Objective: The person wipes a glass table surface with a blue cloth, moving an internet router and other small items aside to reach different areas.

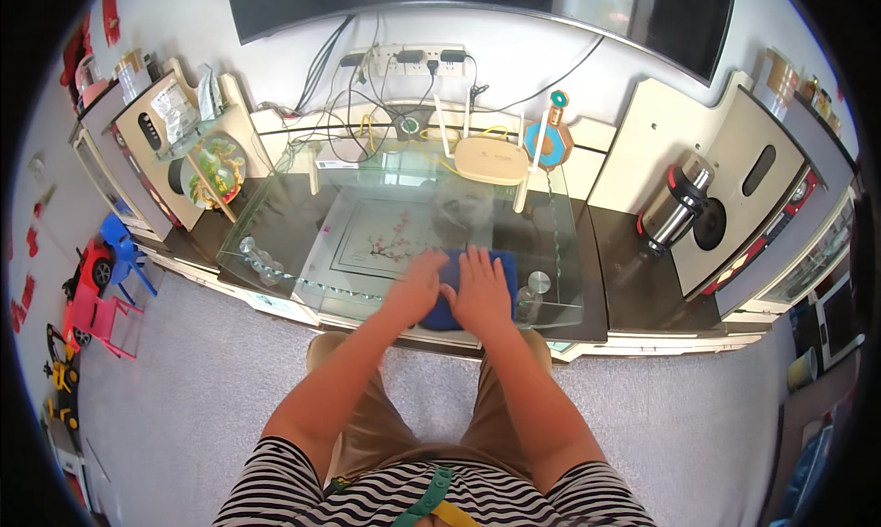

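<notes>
A blue cloth lies folded flat on the glass top of a TV cabinet, near its front edge. My right hand rests spread on the cloth, palm down, with the fingers pointing away from me. At the cloth's left edge is my left hand, slightly blurred; whether its fingers grip the cloth cannot be told. Beneath the glass a panel with a pink blossom picture shows just beyond my left hand.
A cream router with upright antennas, a white box and tangled cables stand at the back. To their right is a blue and gold octagonal ornament. A steel vacuum flask stands at the right, a decorated plate at the left.
</notes>
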{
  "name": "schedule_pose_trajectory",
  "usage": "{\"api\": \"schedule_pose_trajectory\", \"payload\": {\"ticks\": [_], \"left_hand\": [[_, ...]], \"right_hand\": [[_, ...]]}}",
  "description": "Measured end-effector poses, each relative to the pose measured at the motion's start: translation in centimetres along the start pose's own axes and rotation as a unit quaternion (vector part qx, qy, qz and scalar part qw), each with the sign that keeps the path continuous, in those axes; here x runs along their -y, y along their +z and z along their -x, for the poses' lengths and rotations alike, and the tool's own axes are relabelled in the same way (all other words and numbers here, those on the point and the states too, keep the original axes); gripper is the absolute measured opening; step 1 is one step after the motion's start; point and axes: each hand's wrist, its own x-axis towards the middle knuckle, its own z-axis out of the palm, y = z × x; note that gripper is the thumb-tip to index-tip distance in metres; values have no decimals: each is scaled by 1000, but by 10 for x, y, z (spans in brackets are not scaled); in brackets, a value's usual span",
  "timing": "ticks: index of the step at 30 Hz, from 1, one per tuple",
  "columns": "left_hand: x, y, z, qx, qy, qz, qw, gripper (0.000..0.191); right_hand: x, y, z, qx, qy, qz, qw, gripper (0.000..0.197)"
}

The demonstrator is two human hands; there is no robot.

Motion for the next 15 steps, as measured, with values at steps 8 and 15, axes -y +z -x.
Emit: {"api": "schedule_pose_trajectory", "payload": {"ticks": [8,15], "left_hand": [[48,-26,-24,-57,-70,-245,965,48],[36,-28,-23,-43,-94,-265,959,50]], "right_hand": [[-101,-16,-70,78,113,65,988,68],[-175,0,-129,93,218,134,962,70]]}}
